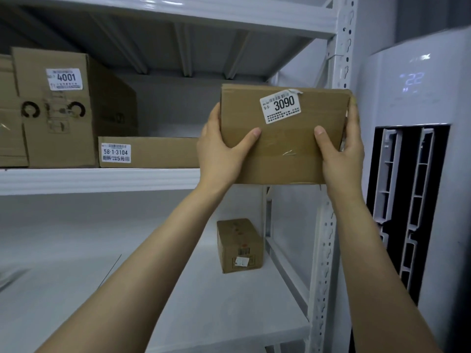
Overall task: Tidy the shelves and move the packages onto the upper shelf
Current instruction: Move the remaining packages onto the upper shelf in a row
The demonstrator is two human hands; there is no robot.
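Both hands clamp the cardboard package marked 3090 (284,133) from its two short sides: the left hand (219,154) wraps the left edge with its thumb laid across the front face, and the right hand (341,154) mirrors it on the right edge, thumb forward and fingers behind. That two-sided grip suits a wide, flat box; squeezing from both ends keeps it level and leaves the bottom free to slide onto a board.

The package hangs in the air in front of the rack, its lower edge roughly level with the upper shelf's front lip (96,180), at the empty right end of that shelf. Its label faces outward, probably so the number will read from the aisle once the box is set down, as the labels already up there do. On the upper shelf stand the tall carton labelled 4001 (74,108) and, touching it on the right, the low flat box labelled 58-1-3104 (150,152), both pushed left, which leaves the gap the held package is aimed at.

One small taped box (238,245) sits on the lower shelf (178,289) near the right upright post (344,42), so by my reckoning the job is well along but not finished. The held package looks to need a short lift to clear the lip, then a push inward. A standing air conditioner (418,98) showing 22 is just right of the rack.
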